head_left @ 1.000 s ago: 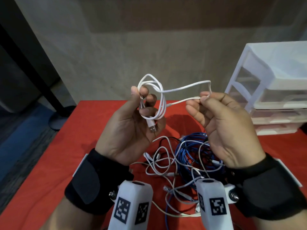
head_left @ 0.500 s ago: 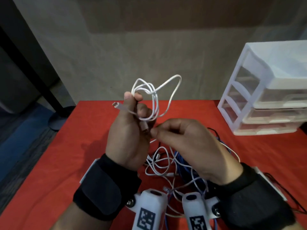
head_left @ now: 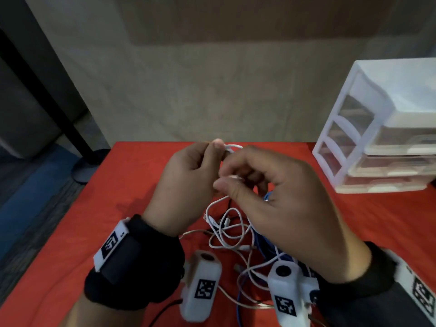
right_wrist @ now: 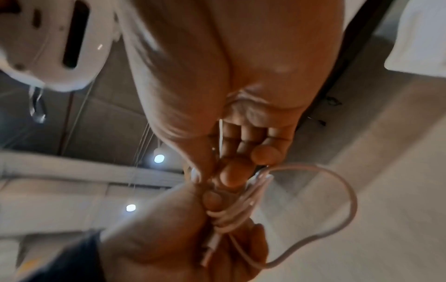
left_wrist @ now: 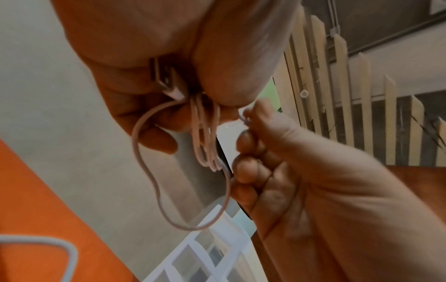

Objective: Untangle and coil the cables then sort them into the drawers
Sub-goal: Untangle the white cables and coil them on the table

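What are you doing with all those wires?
A person is winding up a white cable. The left hand holds the folded loops and a plug, while the right hand pinches the loose end beside them. A tangle of white and blue cables waits underneath on the red table. The white drawer unit stands to the right; nothing from this pile is going in yet.

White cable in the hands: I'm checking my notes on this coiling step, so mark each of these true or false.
1. The left hand grips the bundled white cable. True.
2. The right hand rests flat on the table. False: it is raised, pinching the cable.
3. The drawer unit stands to the person's right. True.
4. The red table holds no other cables. False: a cable tangle lies there.
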The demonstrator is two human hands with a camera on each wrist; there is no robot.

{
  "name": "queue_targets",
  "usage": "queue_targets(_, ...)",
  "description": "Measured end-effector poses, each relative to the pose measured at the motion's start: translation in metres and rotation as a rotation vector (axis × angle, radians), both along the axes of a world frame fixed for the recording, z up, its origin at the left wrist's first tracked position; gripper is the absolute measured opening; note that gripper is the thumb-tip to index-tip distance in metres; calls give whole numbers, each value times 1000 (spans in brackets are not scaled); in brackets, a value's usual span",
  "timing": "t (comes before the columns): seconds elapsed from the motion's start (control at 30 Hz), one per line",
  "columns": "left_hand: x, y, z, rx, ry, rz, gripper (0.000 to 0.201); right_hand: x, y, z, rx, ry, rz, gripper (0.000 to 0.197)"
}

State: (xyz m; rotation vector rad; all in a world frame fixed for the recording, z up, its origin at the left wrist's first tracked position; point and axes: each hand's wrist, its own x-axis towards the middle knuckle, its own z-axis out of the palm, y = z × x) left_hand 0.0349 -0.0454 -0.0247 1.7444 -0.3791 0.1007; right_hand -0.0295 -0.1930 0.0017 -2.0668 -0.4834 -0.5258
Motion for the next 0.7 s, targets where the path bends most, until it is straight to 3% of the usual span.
queue_targets(0.13, -3, 2, 2, 80, 89, -147, 44, 8, -15, -2, 59, -16, -36, 8)
queue_targets(0.27, -9, 4, 10, 51, 194, -294, 47, 24, -59, 1, 265, -71, -255, 8)
queue_targets(0.43, -11, 5, 9, -26, 251, -382, 45, 31, -96, 2, 342, -96, -475, 8)
queue_targets(0.5, -10, 2, 10, -98, 272, -376, 44, 33, -96, -3, 272, -75, -502, 10)
queue_targets(0.63, -6, -1, 10, -273, 257, -235, 40, 30, -84, -6, -103, -103, -614, 14)
queue_targets(0.7, -5, -3, 9, -279, 183, -140, 40, 23, -67, 0, -95, -118, -534, 16)
